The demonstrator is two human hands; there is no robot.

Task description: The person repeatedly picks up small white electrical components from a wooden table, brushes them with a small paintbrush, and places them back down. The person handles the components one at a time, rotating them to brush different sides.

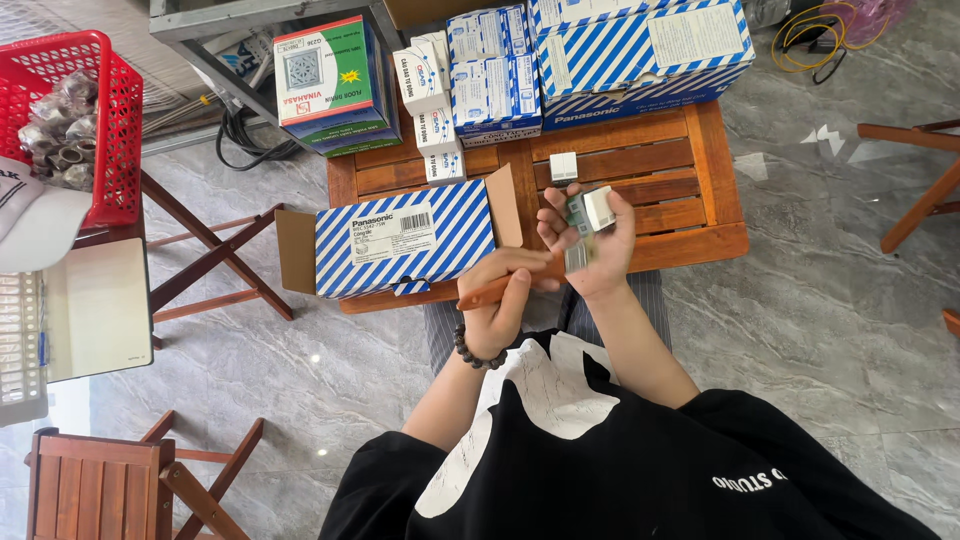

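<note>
Free room: bare slats on the wooden table at right, w/ only a small white block lying there. Back edge walled off by stacked striped boxes, a green box & small cartons. Left front blocked by an open striped box, flaps out. Floor at right clear up to a chair frame; left side hemmed by a red basket.

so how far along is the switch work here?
Done: one small white module sits alone on the wooden table. In hand: right hand holds a white-and-grey switch part; left hand grips an orange-handled tool. Left: striped box open, stacked boxes closed.
</note>
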